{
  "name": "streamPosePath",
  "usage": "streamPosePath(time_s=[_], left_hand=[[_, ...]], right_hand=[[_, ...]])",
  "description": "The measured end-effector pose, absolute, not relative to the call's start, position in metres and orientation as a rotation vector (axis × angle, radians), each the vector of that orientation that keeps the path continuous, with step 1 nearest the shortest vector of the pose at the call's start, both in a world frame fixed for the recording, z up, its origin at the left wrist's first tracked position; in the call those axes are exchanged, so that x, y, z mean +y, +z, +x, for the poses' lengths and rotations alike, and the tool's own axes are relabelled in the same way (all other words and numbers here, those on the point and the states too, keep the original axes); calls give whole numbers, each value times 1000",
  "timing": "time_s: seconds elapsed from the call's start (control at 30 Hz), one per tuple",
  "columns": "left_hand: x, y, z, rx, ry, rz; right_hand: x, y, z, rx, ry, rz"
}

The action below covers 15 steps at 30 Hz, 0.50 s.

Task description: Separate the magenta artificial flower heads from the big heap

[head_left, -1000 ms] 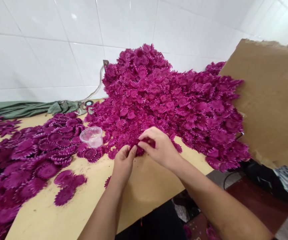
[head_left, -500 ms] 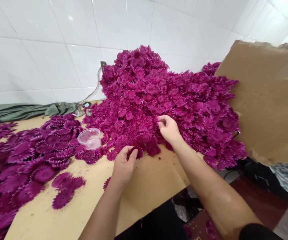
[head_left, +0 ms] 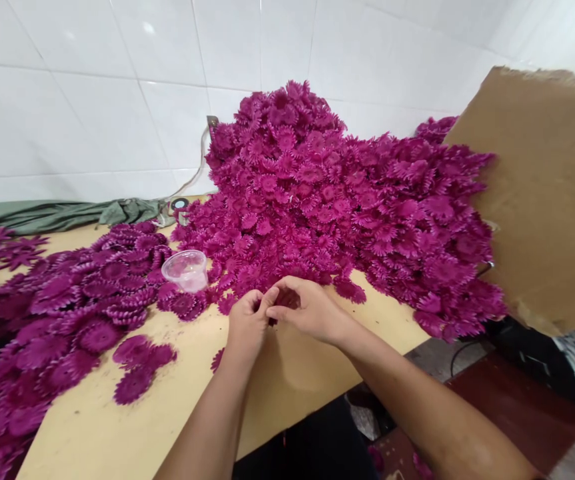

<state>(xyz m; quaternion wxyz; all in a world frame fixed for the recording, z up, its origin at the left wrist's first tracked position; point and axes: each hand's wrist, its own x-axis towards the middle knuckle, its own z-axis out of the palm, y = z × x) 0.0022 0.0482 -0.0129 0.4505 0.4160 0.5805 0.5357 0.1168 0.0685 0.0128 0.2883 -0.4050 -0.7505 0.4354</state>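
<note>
White tiles (head_left: 92,127) back a yellow table (head_left: 292,393), where a big pile of purple flowers (head_left: 307,187) is heaped just beyond the fingertips. At its near edge both hands meet above the table, thumbs and fingers curled and nearly closed; a dark scrap below the fingertips may be part of a flower, but I can't tell what either has hold of. Left hand (head_left: 247,323) points up from a steep forearm; right hand (head_left: 307,310) bends inward, its forearm slanting in from the lower right. Leftward stand a clear cup (head_left: 186,272) and more flowers (head_left: 100,290); cardboard (head_left: 547,200) leans at right.
</note>
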Motion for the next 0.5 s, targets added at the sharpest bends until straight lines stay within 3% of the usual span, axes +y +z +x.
streamPosePath(time_s=[0.2,0.5], left_hand=[[48,-17,4,1236,1387,1048],[48,-16,4,1397,1376,1102]], right_hand=[[80,13,119,-1981,741,-1209],[123,29,141,-1739,270,-1399]])
